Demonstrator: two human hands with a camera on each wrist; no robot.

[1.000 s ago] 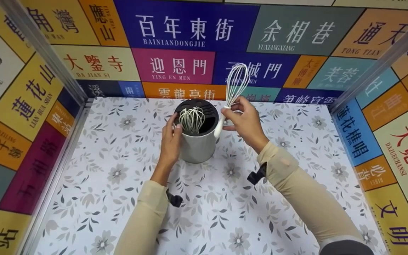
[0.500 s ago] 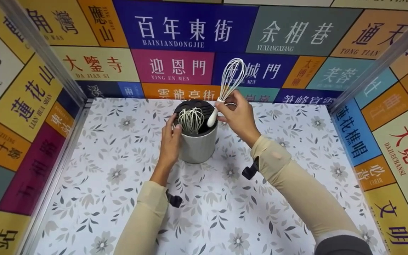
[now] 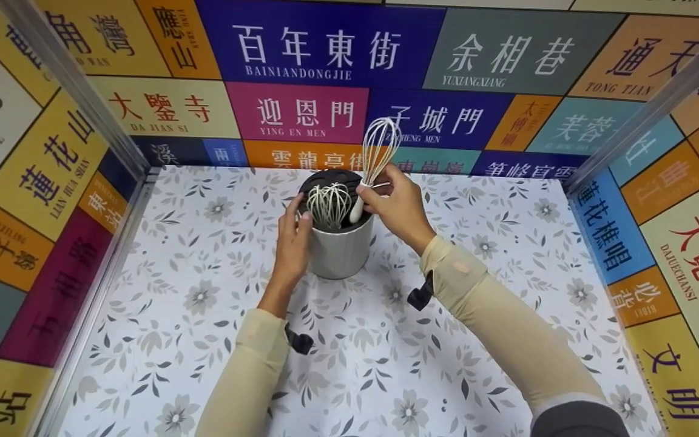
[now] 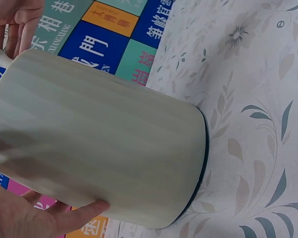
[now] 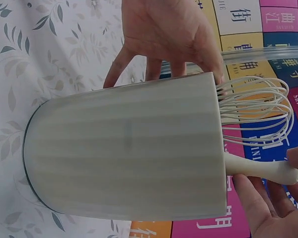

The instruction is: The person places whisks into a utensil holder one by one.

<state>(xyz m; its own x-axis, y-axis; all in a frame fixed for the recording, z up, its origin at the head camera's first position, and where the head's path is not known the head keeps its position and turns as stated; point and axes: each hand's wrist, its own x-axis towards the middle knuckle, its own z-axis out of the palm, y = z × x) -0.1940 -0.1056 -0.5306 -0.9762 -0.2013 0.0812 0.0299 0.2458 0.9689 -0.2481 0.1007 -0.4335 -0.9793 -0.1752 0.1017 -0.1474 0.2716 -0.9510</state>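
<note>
A grey-white cylindrical utensil holder (image 3: 340, 258) with a black slotted top stands upright on the patterned table. One whisk (image 3: 329, 206) sits in it with its wire loops up. My left hand (image 3: 292, 246) rests against the holder's left side, its fairly straight fingers touching the wall and the thumb near the rim. Between thumb and fingers, my right hand (image 3: 404, 206) pinches a second whisk (image 3: 380, 149) near the top of its white handle, wires upward. In the right wrist view that handle (image 5: 258, 168) reaches into the holder's mouth; its lower end is hidden.
The tabletop (image 3: 349, 376) has a grey leaf and flower print. Behind it rises a wall of coloured sign panels (image 3: 298, 112), with similar panels at left and right. Clear edge strips (image 3: 91, 115) run along the corners.
My right hand has moved left with the whisk, then down, so its handle has gone from beside the holder to inside the opening. The left hand has stayed on the holder.
</note>
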